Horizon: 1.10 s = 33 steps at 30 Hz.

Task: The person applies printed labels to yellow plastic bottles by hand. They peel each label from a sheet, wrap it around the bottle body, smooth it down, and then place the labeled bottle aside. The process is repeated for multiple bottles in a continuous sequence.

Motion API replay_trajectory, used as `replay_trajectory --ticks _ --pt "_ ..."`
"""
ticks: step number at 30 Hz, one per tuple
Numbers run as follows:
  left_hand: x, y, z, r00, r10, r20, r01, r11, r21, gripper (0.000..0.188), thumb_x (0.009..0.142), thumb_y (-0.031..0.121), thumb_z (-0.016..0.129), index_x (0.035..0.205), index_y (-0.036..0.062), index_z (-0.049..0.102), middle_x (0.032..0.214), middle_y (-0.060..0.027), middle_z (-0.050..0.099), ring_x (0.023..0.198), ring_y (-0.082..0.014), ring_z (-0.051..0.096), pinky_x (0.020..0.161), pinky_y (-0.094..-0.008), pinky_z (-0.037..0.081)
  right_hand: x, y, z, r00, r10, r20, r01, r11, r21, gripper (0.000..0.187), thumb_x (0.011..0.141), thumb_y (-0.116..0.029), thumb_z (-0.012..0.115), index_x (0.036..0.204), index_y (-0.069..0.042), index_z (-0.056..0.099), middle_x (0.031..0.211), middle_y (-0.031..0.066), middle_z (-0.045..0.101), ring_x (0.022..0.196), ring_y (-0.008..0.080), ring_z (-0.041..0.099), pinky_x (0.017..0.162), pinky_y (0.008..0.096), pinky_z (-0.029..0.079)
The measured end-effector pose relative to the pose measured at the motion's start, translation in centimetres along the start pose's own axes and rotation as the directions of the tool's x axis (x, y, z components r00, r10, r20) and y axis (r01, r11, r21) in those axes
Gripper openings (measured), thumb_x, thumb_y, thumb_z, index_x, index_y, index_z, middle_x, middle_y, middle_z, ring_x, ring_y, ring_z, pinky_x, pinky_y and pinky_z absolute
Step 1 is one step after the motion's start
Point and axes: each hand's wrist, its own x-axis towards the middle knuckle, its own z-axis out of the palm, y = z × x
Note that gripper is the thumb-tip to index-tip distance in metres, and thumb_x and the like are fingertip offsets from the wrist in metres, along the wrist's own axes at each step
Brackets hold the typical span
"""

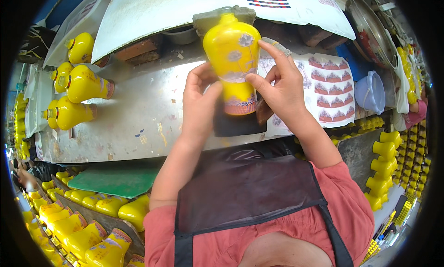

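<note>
While both hands grip a yellow vase, a printed sheet lies on the counter to their right.

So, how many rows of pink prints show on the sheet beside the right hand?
5 rows, one below another down the right side of the sheet; the right hand may hide more.

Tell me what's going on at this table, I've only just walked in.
Someone has both bare hands at a yellow vase decorated with grey flowers, its neck pointing away from them. The left hand is at its left side, while the right hand has its thumb and index finger at the right side, by the flower pattern. A printed sheet lies to the right on the metal table, and more yellow vases lie to the left.
</note>
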Motion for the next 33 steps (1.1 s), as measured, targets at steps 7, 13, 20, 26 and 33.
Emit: replay_trajectory --ticks 7,13,20,26,33 --pt "0.1 0.4 -0.3 0.987 -0.157 -0.028 0.154 0.985 -0.071 0.03 0.097 0.006 0.065 0.125 -0.0008 0.058 0.117 -0.0083 0.064 0.11 -0.0149 0.059 0.105 -0.0306 0.044 -0.1 0.3 0.6 0.999 0.049 0.011 -0.05 0.994 0.094 0.066 0.085 -0.008 0.078 0.146 -0.008 0.054 0.089 0.0039 0.063 0.062 0.004 0.054 0.055 0.02 0.044" --pt "0.2 -0.2 0.1 0.99 -0.134 -0.043 0.125 0.979 -0.158 0.029 0.097 0.01 0.068 0.124 0.0 0.059 0.117 -0.0073 0.064 0.111 -0.0139 0.058 0.104 -0.0299 0.043 -0.3 0.1 0.7 0.995 0.097 0.032 -0.101 0.981 0.168 0.067 0.087 -0.008 0.078 0.148 -0.006 0.051 0.097 0.0043 0.064 0.063 0.0031 0.055 0.057 0.0199 0.047" --pt "0.5 -0.8 0.2 0.99 -0.128 -0.052 0.115 0.972 -0.205 0.036 0.098 0.015 0.071 0.127 0.0 0.056 0.116 -0.0075 0.063 0.111 -0.0145 0.057 0.104 -0.0299 0.043 -0.2 0.1 1.0 0.984 0.169 0.052 -0.177 0.944 0.278 0.069 0.088 -0.009 0.077 0.15 -0.005 0.047 0.101 0.0035 0.065 0.065 0.0025 0.055 0.059 0.0191 0.049" --pt "-0.2 -1.2 1.0 0.996 0.026 -0.082 -0.021 0.998 0.051 0.04 0.1 0.018 0.069 0.13 0.0006 0.05 0.118 -0.0084 0.06 0.109 -0.014 0.054 0.1 -0.0301 0.046 -0.7 -0.9 0.5 0.991 -0.04 -0.127 0.024 0.992 -0.123 0.055 0.081 -0.013 0.083 0.132 -0.009 0.064 0.089 0.0046 0.061 0.064 0.0112 0.058 0.058 0.0272 0.05" --pt "-0.2 -1.1 0.5 0.99 0.123 -0.066 -0.114 0.985 0.127 0.031 0.102 0.017 0.066 0.126 0.0022 0.053 0.113 -0.006 0.059 0.102 -0.0121 0.056 0.095 -0.0276 0.047 -0.4 -3.8 1.1 0.926 -0.366 0.095 0.377 0.87 -0.319 0.025 0.079 -0.02 0.08 0.089 -0.006 0.061 0.083 0.0135 0.059 0.066 0.0317 0.067 0.056 0.04 0.053"
